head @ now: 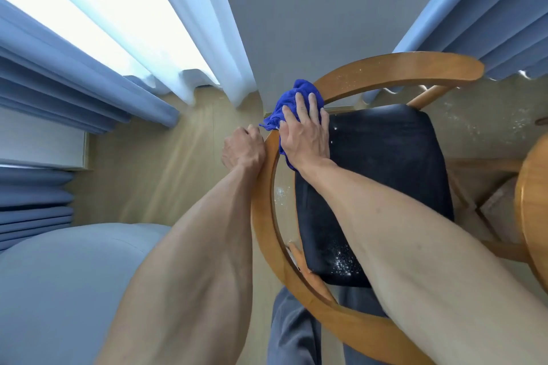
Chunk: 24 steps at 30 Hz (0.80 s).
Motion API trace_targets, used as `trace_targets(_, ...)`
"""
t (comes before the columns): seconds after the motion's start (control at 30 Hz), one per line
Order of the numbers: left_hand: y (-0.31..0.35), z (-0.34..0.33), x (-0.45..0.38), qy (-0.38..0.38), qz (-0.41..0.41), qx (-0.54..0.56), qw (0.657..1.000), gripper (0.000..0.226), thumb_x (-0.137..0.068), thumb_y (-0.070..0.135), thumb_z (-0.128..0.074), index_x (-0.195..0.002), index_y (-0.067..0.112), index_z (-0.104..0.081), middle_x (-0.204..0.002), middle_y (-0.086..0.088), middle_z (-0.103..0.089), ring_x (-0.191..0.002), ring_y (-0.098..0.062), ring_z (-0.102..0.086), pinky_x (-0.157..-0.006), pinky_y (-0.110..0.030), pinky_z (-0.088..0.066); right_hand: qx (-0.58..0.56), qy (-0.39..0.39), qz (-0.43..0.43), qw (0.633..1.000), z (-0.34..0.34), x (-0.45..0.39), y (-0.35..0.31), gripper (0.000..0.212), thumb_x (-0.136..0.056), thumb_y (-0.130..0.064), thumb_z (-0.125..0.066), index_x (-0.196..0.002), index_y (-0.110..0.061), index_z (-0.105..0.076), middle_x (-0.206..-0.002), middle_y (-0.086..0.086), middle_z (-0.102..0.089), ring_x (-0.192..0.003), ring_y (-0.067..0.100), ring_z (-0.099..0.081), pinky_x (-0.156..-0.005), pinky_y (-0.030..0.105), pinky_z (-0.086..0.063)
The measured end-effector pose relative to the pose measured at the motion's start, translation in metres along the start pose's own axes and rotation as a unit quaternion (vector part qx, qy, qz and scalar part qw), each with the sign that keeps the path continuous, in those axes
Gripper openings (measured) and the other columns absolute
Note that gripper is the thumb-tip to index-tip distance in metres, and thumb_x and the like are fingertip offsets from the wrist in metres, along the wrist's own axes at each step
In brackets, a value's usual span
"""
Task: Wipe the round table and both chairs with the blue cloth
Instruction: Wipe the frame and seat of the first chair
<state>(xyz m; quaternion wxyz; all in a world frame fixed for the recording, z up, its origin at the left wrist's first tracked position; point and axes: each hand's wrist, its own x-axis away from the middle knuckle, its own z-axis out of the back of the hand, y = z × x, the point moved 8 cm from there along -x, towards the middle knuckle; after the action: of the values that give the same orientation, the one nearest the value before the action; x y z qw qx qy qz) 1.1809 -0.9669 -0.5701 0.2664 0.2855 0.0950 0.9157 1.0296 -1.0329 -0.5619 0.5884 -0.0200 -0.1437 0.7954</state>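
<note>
A wooden chair with a curved rail (394, 67) and a dark seat cushion (385, 175) stands below me. White specks dot the rail's far part and the cushion's near corner. My right hand (305, 133) lies flat on the blue cloth (292, 96), pressing it onto the curved rail at the chair's left side. My left hand (243, 148) is closed around the rail just to the left of the cloth. The round wooden table (530, 204) shows only as an edge at the far right.
Blue curtains (59, 74) and white sheers hang by a bright window at left, more blue curtains at upper right. A grey-blue upholstered surface (65, 281) fills the lower left. My trouser legs (296, 332) stand behind the chair. Pale wood floor lies around.
</note>
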Motion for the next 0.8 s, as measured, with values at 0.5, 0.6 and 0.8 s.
trace_targets(0.5, 0.08, -0.025, -0.023, -0.002, 0.008, -0.156, 0.988, 0.048, -0.102, 0.036, -0.024, -0.095, 0.009, -0.063, -0.097, -0.014, -0.06, -0.1, -0.033, -0.059, -0.077, -0.036, -0.035, 0.025, 0.08, 0.002, 0.996, 0.022, -0.068, 0.077, 0.044, -0.102, -0.038, -0.034, -0.138, -0.017, -0.049, -0.153, 0.014, -0.037, -0.145, 0.039, -0.025, -0.113, 0.05, -0.024)
trace_targets(0.6, 0.117, -0.043, -0.021, -0.005, -0.013, -0.129, 0.991, 0.04, -0.1, 0.036, -0.029, -0.095, 0.012, -0.06, -0.099, -0.01, -0.061, -0.09, -0.031, -0.054, -0.076, -0.036, -0.036, 0.016, 0.098, -0.037, 0.994, 0.031, -0.077, 0.1, 0.045, -0.101, -0.038, -0.037, -0.139, -0.017, -0.049, -0.154, 0.014, -0.037, -0.145, 0.039, -0.026, -0.113, 0.05, -0.024)
trace_targets(0.8, 0.189, -0.08, 0.008, 0.09, -0.143, -0.094, 0.981, 0.045, -0.1, 0.033, -0.027, -0.143, 0.019, -0.034, -0.151, -0.019, -0.027, -0.139, -0.035, -0.028, -0.108, -0.046, -0.03, 0.032, 0.131, -0.122, 0.983, 0.059, -0.089, 0.193, 0.044, -0.103, -0.037, -0.035, -0.14, -0.018, -0.045, -0.154, 0.014, -0.036, -0.146, 0.038, -0.024, -0.115, 0.05, -0.023)
